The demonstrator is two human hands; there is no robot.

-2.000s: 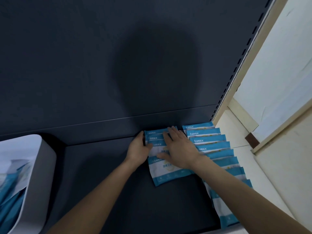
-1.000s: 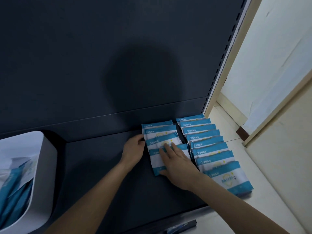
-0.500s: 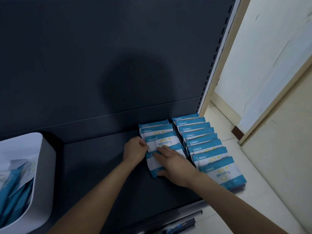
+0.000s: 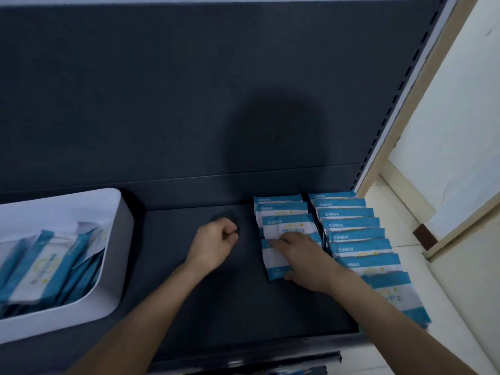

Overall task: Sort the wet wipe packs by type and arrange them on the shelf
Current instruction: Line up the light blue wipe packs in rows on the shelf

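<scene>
The dark grey shelf fills most of the view, a flat matte board with a smooth back panel of the same colour rising behind it. A slotted upright runs along its right edge.

At the left end of the shelf stands a white bin with rounded corners and smooth walls. It holds loose wet wipe packs, flat blue-and-white pouches leaning on one another at mixed angles.

At the right end of the shelf lie two rows of the same pouches, overlapped like roof tiles from the back panel toward the front edge. The longer right row reaches the front lip. The shorter left row lies just beside it and stops about halfway across the board.

The right hand lies palm down on the nearest pack of the left row, fingers straight and pointing left and pressing on the film, with the thumb at the pack's near edge. The left hand is clenched in a fist, grasping nothing, and sits over bare shelf near the left row without touching it.
</scene>
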